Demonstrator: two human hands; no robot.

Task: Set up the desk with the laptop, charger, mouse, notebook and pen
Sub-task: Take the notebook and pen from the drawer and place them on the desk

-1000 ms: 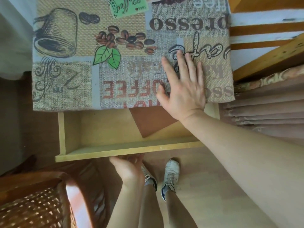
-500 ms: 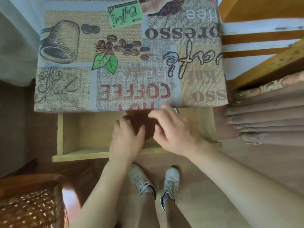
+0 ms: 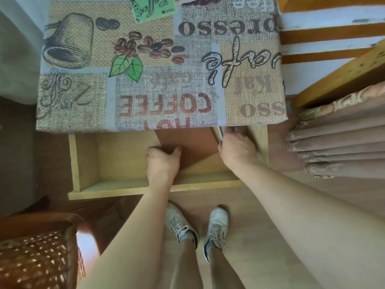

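Note:
A brown notebook (image 3: 195,142) lies in the open wooden drawer (image 3: 145,187) under the desk, its far part hidden by the desk's edge. My left hand (image 3: 163,161) curls over the notebook's near left corner and grips it. A slim silver pen (image 3: 220,133) lies along the notebook's right edge. My right hand (image 3: 237,149) is closed at the pen's near end, thumb against it, with the fingertips partly hidden beneath the tablecloth. The desk (image 3: 145,84) wears a coffee-print cloth. No laptop, charger or mouse is in view.
A wicker chair (image 3: 37,255) stands at the lower left, close to the drawer's front. Brown curtains (image 3: 337,147) hang at the right beside a wooden frame (image 3: 341,67). My feet in white trainers (image 3: 198,226) stand on the wooden floor just before the drawer.
My right hand came off the desktop and down into the drawer, then slid right to the pen. My left hand rose from under the drawer front onto the notebook's corner.

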